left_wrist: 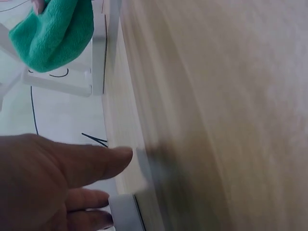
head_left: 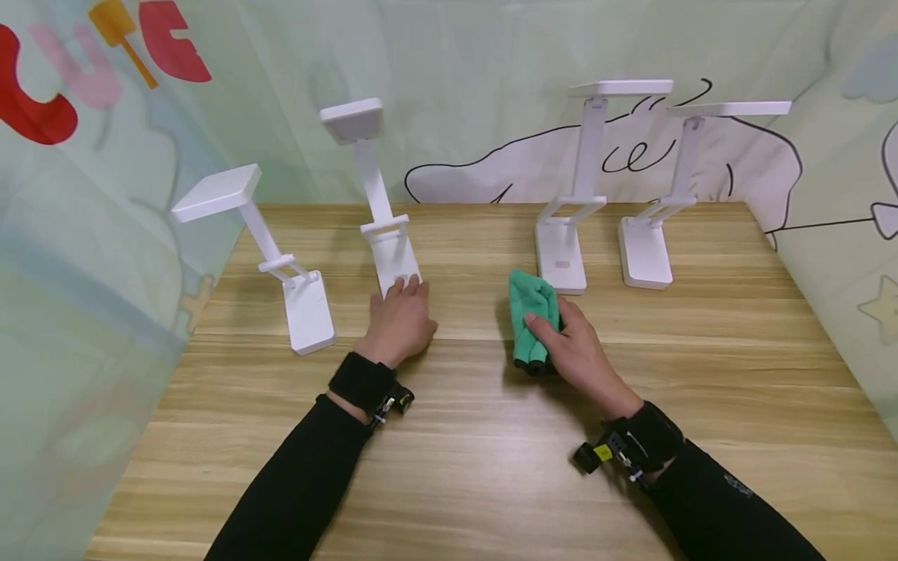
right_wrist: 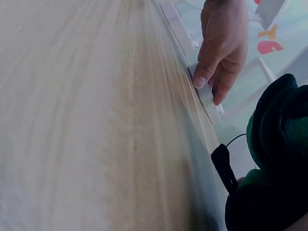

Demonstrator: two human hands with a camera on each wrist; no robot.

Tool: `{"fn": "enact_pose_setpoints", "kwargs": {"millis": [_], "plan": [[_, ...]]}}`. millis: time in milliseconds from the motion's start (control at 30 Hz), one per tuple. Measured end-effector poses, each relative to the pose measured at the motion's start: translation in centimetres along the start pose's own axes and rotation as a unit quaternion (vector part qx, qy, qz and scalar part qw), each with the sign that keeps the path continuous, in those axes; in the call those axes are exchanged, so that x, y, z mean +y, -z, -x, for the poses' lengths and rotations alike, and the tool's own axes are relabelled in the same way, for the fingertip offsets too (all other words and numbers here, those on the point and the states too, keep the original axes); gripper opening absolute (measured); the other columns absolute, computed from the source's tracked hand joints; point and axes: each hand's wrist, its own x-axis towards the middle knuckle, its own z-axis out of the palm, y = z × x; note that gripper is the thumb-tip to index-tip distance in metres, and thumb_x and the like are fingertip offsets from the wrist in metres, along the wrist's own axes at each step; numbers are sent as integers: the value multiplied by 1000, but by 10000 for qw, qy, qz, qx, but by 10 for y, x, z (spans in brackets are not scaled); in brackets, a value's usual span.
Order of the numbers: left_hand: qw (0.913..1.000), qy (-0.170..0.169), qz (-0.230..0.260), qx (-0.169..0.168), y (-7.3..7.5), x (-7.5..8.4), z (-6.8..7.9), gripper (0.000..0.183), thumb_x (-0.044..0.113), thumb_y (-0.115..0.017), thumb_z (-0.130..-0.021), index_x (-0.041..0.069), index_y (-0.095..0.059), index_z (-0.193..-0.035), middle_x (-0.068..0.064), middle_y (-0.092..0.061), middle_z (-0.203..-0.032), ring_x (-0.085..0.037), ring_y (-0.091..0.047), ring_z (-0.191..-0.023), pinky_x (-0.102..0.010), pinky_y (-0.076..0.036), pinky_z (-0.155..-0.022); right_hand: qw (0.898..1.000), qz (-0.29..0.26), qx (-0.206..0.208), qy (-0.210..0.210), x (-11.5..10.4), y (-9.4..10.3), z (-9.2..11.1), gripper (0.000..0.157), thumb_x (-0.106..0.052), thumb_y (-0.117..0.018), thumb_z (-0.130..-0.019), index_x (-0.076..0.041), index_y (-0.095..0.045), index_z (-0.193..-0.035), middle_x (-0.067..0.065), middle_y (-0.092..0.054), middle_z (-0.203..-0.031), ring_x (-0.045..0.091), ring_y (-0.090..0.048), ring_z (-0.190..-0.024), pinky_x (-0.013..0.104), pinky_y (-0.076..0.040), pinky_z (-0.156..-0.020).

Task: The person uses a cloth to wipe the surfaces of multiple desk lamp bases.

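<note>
My left hand [head_left: 401,321] rests its fingertips on the front end of the base of a white desk lamp [head_left: 394,253], second from the left. In the left wrist view the thumb [left_wrist: 103,163] is straight and away from the base. My right hand [head_left: 578,351] holds a folded green cloth [head_left: 531,312] with dark edging, the thumb lying on top of it. The cloth is off the table, just in front of a third white lamp [head_left: 561,257]. In the right wrist view the cloth [right_wrist: 262,139] hides most of the holding fingers.
At the left stands another white lamp [head_left: 309,312], its head folded out. A fourth white lamp [head_left: 645,253] is at the right, close beside the third. All stand on the wood-grain table [head_left: 456,452], with a printed curtain [head_left: 456,86] behind.
</note>
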Motion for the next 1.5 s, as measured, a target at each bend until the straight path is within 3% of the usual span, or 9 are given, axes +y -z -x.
{"fn": "enact_pose_setpoints", "kwargs": {"millis": [433, 633, 700, 800, 933, 1067, 1267, 1500], "plan": [[9947, -1005, 46, -219, 0, 3, 3, 70, 35, -68, -87, 16, -39, -148, -5, -34, -156, -30, -25, -141, -70, -14, -109, 10000, -11, 25, 18, -1, 2, 1, 64, -50, -49, -97, -13, -37, -148, 16, -47, -128, 28, -48, -108, 48, -43, -91], [9864, -1546, 527, -200, 6, -9, -4, 64, 26, -69, -87, 11, -44, -144, -10, -44, -149, -29, -32, -137, -49, -23, -114, 10000, -56, 77, -16, 0, 1, 1, 62, -50, -50, -97, -12, -40, -145, 16, -48, -126, 28, -49, -106, 47, -44, -90], [9868, -1481, 626, -212, 8, -13, -7, 66, 25, -69, -87, 8, -42, -144, -15, -40, -150, -31, -30, -138, -44, -23, -116, 9999, -37, 86, -40, 0, 1, 1, 62, -50, -50, -97, -12, -40, -145, 17, -48, -126, 28, -49, -106, 46, -44, -89], [9907, -1130, 714, -256, 9, -21, -13, 74, 29, -70, -87, 6, -36, -148, -21, -27, -156, -38, -20, -142, -48, -23, -116, 9999, 13, 58, -113, -15, 4, 6, 58, -41, -49, -100, -6, -39, -145, 21, -47, -126, 31, -47, -107, 48, -43, -90], [9930, -754, 863, -290, 10, -29, -18, 85, 32, -72, -85, 4, -27, -151, -23, -17, -158, -41, -15, -143, -49, -27, -114, 9999, 22, 40, -145, -16, 6, 6, 56, -37, -50, -100, -6, -38, -146, 22, -47, -127, 32, -47, -108, 48, -42, -91], [9925, -810, 832, -386, 12, -31, -18, 86, 32, -72, -85, 3, -24, -152, -24, -16, -158, -37, -20, -142, -46, -28, -114, 9999, 11, 131, -77, 3, 3, 0, 60, -46, -51, -98, -12, -40, -146, 18, -48, -127, 29, -48, -107, 47, -43, -90], [9903, -943, 837, -587, 13, -26, -15, 86, 31, -73, -85, 8, -26, -152, -21, -16, -159, -35, -25, -140, -46, -32, -112, 9998, 10, 219, -30, 5, 2, -1, 62, -50, -51, -97, -13, -40, -145, 16, -48, -127, 27, -49, -107, 46, -44, -89], [9873, -1152, 877, -653, 7, -15, -10, 86, 30, -76, -83, 7, -28, -151, -21, -18, -158, -33, -27, -140, -43, -32, -112, 9997, -1, 242, 18, 5, 1, -3, 62, -48, -55, -95, -17, -39, -147, 15, -48, -132, 27, -47, -113, 48, -43, -93]]}}
